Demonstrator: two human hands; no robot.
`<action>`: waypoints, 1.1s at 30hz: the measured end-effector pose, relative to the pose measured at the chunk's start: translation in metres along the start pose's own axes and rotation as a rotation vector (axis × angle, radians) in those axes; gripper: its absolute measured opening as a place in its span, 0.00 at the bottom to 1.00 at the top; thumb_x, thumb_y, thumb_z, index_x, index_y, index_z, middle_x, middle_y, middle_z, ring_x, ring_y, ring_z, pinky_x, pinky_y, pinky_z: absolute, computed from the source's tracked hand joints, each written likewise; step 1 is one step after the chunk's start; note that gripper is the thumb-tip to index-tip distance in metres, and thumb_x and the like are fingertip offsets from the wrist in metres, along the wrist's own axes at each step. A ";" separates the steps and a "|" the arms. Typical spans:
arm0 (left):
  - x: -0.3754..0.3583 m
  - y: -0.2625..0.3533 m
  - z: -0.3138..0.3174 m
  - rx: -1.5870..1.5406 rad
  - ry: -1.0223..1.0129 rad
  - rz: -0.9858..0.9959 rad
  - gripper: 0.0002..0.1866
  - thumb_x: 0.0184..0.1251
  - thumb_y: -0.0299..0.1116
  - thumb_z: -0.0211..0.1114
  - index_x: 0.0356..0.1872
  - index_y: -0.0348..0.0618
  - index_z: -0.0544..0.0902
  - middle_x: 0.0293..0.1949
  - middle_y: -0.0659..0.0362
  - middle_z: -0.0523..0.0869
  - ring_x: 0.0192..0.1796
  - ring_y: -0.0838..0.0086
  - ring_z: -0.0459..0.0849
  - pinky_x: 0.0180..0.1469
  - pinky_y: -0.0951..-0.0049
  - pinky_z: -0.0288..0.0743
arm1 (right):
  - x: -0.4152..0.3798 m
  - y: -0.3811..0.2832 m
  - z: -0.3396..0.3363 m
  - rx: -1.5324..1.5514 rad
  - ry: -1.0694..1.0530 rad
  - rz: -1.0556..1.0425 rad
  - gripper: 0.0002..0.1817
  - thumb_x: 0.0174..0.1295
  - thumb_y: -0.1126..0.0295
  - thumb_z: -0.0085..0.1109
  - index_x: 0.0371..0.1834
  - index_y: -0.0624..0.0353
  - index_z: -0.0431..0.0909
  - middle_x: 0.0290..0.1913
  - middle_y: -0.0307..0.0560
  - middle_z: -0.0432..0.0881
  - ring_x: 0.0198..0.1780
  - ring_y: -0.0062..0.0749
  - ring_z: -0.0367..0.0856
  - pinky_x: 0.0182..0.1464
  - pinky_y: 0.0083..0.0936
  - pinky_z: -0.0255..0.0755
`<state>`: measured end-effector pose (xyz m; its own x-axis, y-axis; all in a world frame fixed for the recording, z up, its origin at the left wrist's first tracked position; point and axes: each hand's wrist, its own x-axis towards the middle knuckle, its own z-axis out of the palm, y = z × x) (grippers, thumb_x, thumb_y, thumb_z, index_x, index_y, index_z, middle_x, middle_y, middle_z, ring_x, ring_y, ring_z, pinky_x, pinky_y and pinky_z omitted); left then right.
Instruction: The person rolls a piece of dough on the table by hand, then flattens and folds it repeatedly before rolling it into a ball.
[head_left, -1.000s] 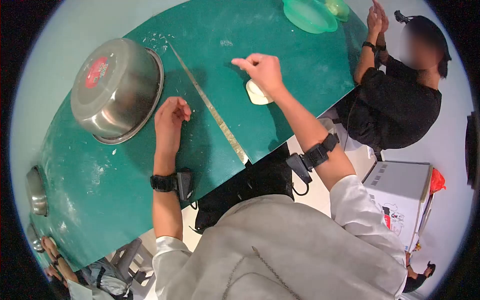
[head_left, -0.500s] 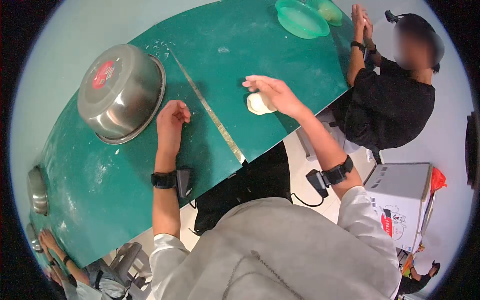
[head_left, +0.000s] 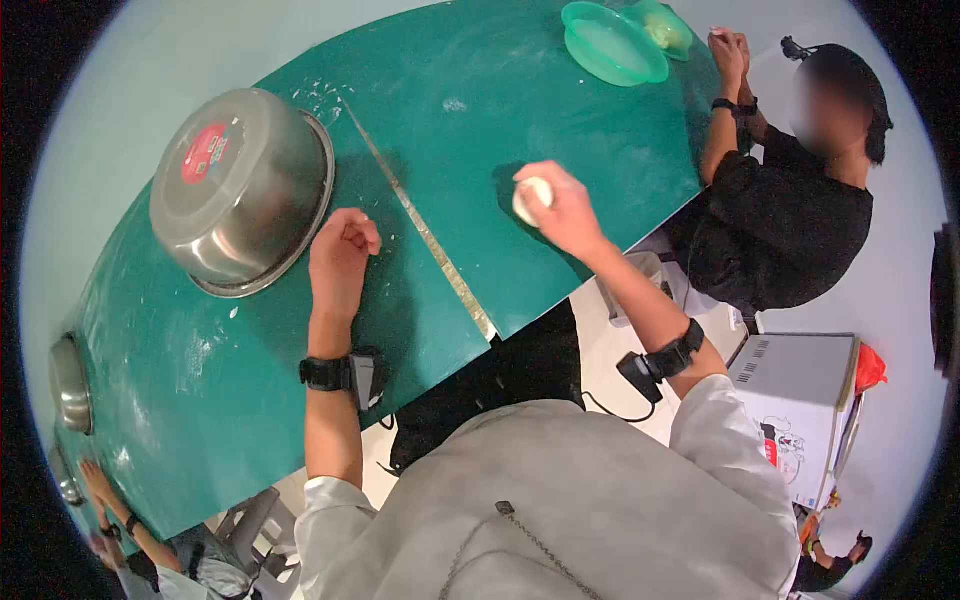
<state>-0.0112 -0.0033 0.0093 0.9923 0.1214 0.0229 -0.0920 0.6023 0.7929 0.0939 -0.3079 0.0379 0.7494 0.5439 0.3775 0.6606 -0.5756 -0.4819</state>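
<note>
My right hand (head_left: 562,208) grips a pale dough ball (head_left: 533,202) over the green table (head_left: 440,130), its fingers wrapped round the ball. To the left, my left hand (head_left: 342,250) hovers at the near side of a large upturned steel bowl (head_left: 235,195), with its fingers curled. Whether anything lies inside those curled fingers cannot be made out. Between my two hands a pale strip (head_left: 425,232) runs across the tabletop.
Green plastic bowls (head_left: 610,50) stand at the far right. Beside them a person in black (head_left: 790,220) holds both hands together at the table edge. Smaller steel bowls (head_left: 72,385) and another person's hands (head_left: 100,485) are at the lower left.
My right hand has closed round the dough ball, which was on the table under the extended fingers. The person at the right has shifted their hands slightly.
</note>
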 end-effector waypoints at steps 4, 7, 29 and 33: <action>-0.001 0.001 0.005 -0.037 0.021 0.015 0.13 0.76 0.39 0.50 0.40 0.40 0.78 0.29 0.58 0.77 0.33 0.71 0.72 0.39 0.70 0.65 | -0.011 -0.011 -0.039 0.873 0.227 0.525 0.12 0.73 0.66 0.54 0.54 0.58 0.77 0.51 0.46 0.84 0.49 0.30 0.81 0.52 0.28 0.75; -0.003 0.004 0.001 -0.117 -0.047 0.012 0.15 0.76 0.40 0.49 0.42 0.40 0.79 0.32 0.59 0.78 0.35 0.72 0.74 0.42 0.71 0.67 | -0.033 0.009 -0.038 0.863 0.155 0.627 0.13 0.73 0.67 0.53 0.55 0.58 0.80 0.53 0.46 0.85 0.51 0.25 0.81 0.51 0.23 0.75; -0.002 0.006 -0.009 -0.424 0.028 -0.020 0.12 0.75 0.41 0.54 0.42 0.44 0.80 0.30 0.61 0.76 0.34 0.70 0.71 0.43 0.68 0.66 | -0.004 -0.044 -0.016 -0.221 -0.083 0.059 0.09 0.56 0.63 0.60 0.27 0.56 0.83 0.33 0.47 0.82 0.39 0.45 0.82 0.41 0.39 0.78; 0.001 0.008 -0.003 -0.447 0.110 -0.027 0.11 0.73 0.39 0.53 0.40 0.42 0.78 0.28 0.60 0.75 0.32 0.71 0.68 0.41 0.69 0.62 | 0.018 -0.043 0.016 -0.262 0.013 -0.084 0.15 0.57 0.62 0.62 0.14 0.53 0.79 0.20 0.44 0.79 0.26 0.44 0.79 0.28 0.39 0.74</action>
<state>-0.0114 0.0036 0.0139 0.9823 0.1700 -0.0782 -0.1171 0.8845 0.4517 0.0784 -0.2630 0.0527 0.6908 0.5894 0.4188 0.7083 -0.6681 -0.2280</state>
